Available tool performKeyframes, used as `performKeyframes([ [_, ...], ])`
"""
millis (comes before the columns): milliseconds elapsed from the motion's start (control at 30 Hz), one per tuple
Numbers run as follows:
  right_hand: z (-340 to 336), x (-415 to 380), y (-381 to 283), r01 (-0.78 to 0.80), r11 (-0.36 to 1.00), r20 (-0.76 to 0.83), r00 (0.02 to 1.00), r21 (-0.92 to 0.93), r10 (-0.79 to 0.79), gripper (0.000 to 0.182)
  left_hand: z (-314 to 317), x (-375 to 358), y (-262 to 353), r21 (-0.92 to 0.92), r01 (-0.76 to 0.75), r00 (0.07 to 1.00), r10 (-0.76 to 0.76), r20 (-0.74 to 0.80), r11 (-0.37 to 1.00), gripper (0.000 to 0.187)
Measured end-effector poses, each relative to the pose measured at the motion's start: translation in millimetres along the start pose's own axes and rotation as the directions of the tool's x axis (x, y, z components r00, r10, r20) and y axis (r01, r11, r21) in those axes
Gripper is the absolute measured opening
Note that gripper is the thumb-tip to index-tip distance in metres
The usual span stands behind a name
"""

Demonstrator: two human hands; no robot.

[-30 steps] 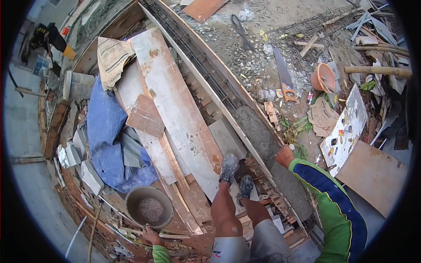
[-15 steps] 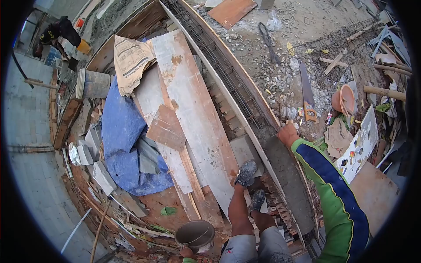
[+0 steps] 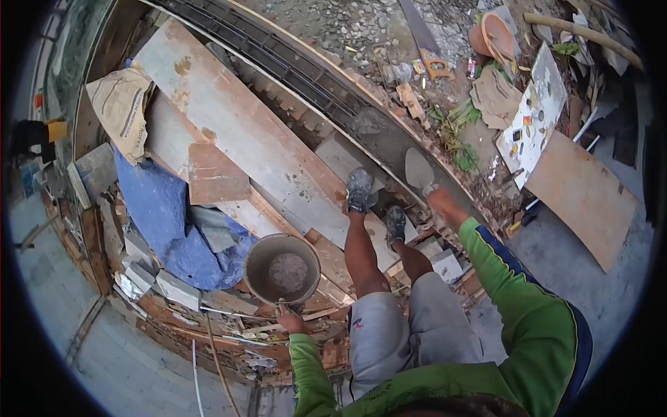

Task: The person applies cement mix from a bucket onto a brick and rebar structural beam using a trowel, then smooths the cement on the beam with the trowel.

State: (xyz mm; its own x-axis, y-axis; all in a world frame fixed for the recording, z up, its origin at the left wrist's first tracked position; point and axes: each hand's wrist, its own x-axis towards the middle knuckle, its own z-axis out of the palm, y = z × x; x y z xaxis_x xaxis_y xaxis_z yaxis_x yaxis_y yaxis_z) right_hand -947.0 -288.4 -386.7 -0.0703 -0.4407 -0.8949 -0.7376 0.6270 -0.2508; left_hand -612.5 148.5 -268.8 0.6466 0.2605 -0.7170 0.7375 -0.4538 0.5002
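Observation:
My left hand (image 3: 292,321) is closed on the near rim of a grey bucket (image 3: 254,267), whose mouth faces up and shows a pale grey residue (image 3: 287,272) at the bottom. My right hand (image 3: 447,206) grips a trowel (image 3: 418,168); its grey blade points away over the formwork trough. Wet concrete (image 3: 379,132) lies in that trough between wooden side boards, and steel rebar (image 3: 260,45) runs along the farther stretch. My feet, in dirt-caked footwear, are on and beside the long plywood boards (image 3: 243,132).
A blue tarp (image 3: 149,215), a paper cement sack (image 3: 121,104) and grey blocks (image 3: 177,290) lie at left. Beyond the trough are a handsaw (image 3: 420,35), an orange bucket (image 3: 495,35) and a plywood sheet (image 3: 583,198). A person (image 3: 33,139) is partly visible at far left.
The bucket has come up and forward with my left hand, its inside now showing. My right hand has drawn nearer my body, and the trowel blade now shows. The view has shifted.

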Motion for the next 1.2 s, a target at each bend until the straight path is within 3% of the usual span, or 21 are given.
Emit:
performKeyframes([
  [67,13,-38,-13,-0.375,0.804,0.153,0.927,0.461,0.344,0.017,15,4,4,-0.024,-0.006,0.987,0.010,0.162,1.000,0.042],
  [133,32,-19,9,-0.400,0.614,0.218,0.911,0.681,0.351,0.015,34,-11,26,0.022,0.057,0.995,-0.059,0.079,0.998,0.042],
  [167,43,-5,11,-0.402,0.596,0.210,0.907,0.695,0.366,0.015,24,-1,17,0.119,0.012,0.993,-0.026,0.117,0.993,0.043],
  [233,66,33,1,-0.145,0.028,0.126,0.928,0.989,0.352,0.009,16,5,13,0.125,0.020,0.988,-0.039,0.152,0.992,0.043],
  [300,84,91,-9,-0.106,-0.183,0.163,0.929,0.977,0.334,0.007,22,0,20,0.087,0.080,0.987,-0.091,0.129,0.993,0.044],
  [367,103,102,-72,-0.103,-0.243,0.171,0.944,0.965,0.281,0.009,19,5,19,0.182,0.043,0.991,-0.064,0.115,0.982,0.042],
  [400,112,97,-100,-0.174,-0.030,0.176,0.946,0.984,0.273,0.013,12,8,16,0.254,0.013,0.995,-0.037,0.093,0.967,0.043],
  [433,121,91,-125,-0.203,0.091,0.173,0.949,0.975,0.265,0.013,-4,14,10,0.519,-0.297,0.935,0.133,0.329,0.802,0.042],
  [467,131,91,-131,-0.204,0.083,0.174,0.945,0.976,0.277,0.013,-6,12,13,0.530,-0.296,0.935,0.127,0.332,0.795,0.042],
  [533,138,90,-145,-0.198,0.490,0.125,0.976,0.849,0.177,0.019,2,12,19,0.590,-0.245,0.960,0.109,0.256,0.769,0.040],
  [567,129,87,-143,-0.196,0.492,0.125,0.977,0.848,0.175,0.019,-14,35,7,0.470,-0.222,0.959,0.103,0.265,0.855,0.042],
  [600,108,77,-135,-0.116,0.840,0.093,0.993,0.530,0.078,0.023,-12,36,14,0.466,-0.221,0.959,0.104,0.263,0.857,0.042],
  [633,83,65,-123,0.016,0.995,0.109,0.994,0.094,-0.027,0.028,-11,33,22,0.685,-0.358,0.925,0.140,0.354,0.635,0.043],
  [667,62,56,-110,0.171,0.918,0.172,0.978,-0.358,-0.115,0.033,-9,36,23,0.732,-0.407,0.908,0.160,0.387,0.547,0.044],
  [733,24,32,-98,0.228,0.815,0.067,0.971,-0.532,-0.228,0.036,-7,41,24,0.797,-0.492,0.870,0.199,0.450,0.351,0.047],
  [800,9,48,-88,0.242,0.796,0.089,0.969,-0.555,-0.232,0.044,18,44,29,0.419,-0.111,0.984,0.039,0.176,0.901,0.045],
  [900,3,78,-70,0.360,0.698,0.100,0.918,-0.619,-0.385,0.046,49,39,37,0.367,-0.085,0.982,0.015,0.190,0.926,0.043],
  [1067,-15,81,1,0.278,0.528,0.170,0.955,-0.803,-0.245,0.030,54,38,51,0.307,-0.116,0.970,0.041,0.241,0.945,0.039],
  [1133,-36,67,67,0.155,0.484,0.115,0.987,-0.861,-0.110,0.025,38,35,57,0.233,-0.128,0.960,0.062,0.271,0.964,0.041],
  [1167,-52,53,98,0.120,0.461,0.077,0.991,-0.879,-0.110,0.027,18,42,58,0.348,-0.243,0.938,0.127,0.323,0.905,0.042],
  [1200,-61,39,118,0.083,0.438,0.038,0.993,-0.895,-0.111,0.028,17,35,64,0.320,-0.205,0.948,0.106,0.300,0.925,0.044],
])
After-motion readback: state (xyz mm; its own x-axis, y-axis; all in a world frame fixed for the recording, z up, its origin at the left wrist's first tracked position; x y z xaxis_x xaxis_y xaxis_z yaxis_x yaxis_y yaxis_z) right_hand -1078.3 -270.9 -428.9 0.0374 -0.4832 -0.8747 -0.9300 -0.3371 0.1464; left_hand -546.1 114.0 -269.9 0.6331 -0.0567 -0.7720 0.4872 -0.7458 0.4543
